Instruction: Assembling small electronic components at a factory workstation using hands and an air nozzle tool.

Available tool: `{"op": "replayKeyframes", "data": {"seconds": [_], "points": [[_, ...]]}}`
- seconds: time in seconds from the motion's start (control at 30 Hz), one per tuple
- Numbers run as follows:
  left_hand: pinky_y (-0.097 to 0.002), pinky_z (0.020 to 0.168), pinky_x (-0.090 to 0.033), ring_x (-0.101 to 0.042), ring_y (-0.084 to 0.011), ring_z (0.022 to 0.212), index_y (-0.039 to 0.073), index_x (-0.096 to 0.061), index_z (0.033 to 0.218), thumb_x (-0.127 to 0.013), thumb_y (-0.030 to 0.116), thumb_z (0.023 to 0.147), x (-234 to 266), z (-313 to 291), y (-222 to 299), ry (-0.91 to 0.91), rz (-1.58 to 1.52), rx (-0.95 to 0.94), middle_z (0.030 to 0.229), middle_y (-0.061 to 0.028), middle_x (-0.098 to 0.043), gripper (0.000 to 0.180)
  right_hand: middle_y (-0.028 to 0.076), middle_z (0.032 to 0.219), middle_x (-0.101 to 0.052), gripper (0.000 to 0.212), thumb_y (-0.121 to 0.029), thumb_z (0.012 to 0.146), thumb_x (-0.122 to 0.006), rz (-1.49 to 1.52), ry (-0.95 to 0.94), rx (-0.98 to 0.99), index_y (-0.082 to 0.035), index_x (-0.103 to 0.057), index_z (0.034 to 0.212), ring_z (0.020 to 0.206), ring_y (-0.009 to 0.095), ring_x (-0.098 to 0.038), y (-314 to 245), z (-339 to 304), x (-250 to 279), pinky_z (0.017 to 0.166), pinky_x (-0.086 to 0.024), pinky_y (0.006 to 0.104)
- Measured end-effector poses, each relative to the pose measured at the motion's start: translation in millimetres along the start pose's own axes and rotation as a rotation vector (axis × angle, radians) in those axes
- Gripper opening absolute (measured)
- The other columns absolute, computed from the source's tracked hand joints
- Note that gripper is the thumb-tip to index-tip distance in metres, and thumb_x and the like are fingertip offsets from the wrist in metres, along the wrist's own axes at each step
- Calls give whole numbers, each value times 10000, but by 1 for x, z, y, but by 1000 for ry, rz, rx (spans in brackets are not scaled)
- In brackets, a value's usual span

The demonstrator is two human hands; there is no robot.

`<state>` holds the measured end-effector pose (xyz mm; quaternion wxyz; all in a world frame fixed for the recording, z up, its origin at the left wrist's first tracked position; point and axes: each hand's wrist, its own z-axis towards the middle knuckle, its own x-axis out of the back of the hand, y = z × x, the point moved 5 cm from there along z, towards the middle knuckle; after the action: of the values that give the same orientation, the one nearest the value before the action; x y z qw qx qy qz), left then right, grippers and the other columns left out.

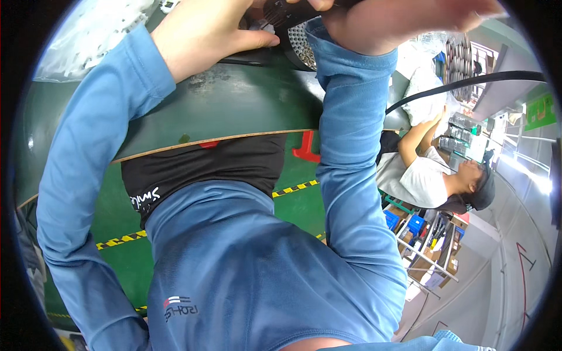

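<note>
At the top edge, my left hand (202, 36) reaches over the bench with its thumb stretched to the right. Its other fingers are partly cut off and meet the edge of a black ribbed part (285, 13). My right hand (389, 28) is across from it, wrist bent, with a fingertip against the same dark part. Whatever else the right hand grips is out of the picture, and its outer end is blurred. Below the black part, between my hands, is a round dark-rimmed dish (302, 48) with a perforated wall and small metal pieces in it.
The green bench top (234, 108) ends in a curved edge close to my body. A clear bag of white parts (93, 35) lies at the far left. A black cable (468, 83) arcs on the right. Beyond it sits a co-worker (418, 175), near a shelf of boxes (430, 240).
</note>
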<state>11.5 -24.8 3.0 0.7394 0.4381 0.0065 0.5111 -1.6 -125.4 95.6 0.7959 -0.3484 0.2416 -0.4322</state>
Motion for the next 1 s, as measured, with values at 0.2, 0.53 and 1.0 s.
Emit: {"op": "replayKeyframes", "data": {"seconds": [0.2, 0.53, 1.0], "points": [[-429, 873, -501, -614, -358, 966, 25, -673, 908, -830, 81, 714, 2, 3, 8, 11, -9, 4, 980, -157, -656, 256, 94, 575, -532, 1136, -1053, 674, -334, 215, 22, 33, 10, -528, 1027, 441, 149, -475, 8, 1, 0, 431, -428, 266], [-421, 862, -495, -615, -343, 964, 29, -674, 939, -821, 77, 721, 7, 4, 19, -77, 92, 56, 970, -146, -659, 267, 135, 656, -561, 880, -806, 850, -598, 296, -103, 40, 24, -467, 1113, 461, 166, -511, 11, -4, 2, 465, -466, 271], [-362, 747, -493, -615, -265, 825, 32, -673, 882, -842, 57, 751, 8, 11, 18, -112, 151, 86, 879, -103, -630, 216, 27, 744, -598, 921, -933, 832, -419, 51, 238, 175, -99, -632, 1161, 607, 168, -610, -57, -27, 80, 558, -539, 349]]}}
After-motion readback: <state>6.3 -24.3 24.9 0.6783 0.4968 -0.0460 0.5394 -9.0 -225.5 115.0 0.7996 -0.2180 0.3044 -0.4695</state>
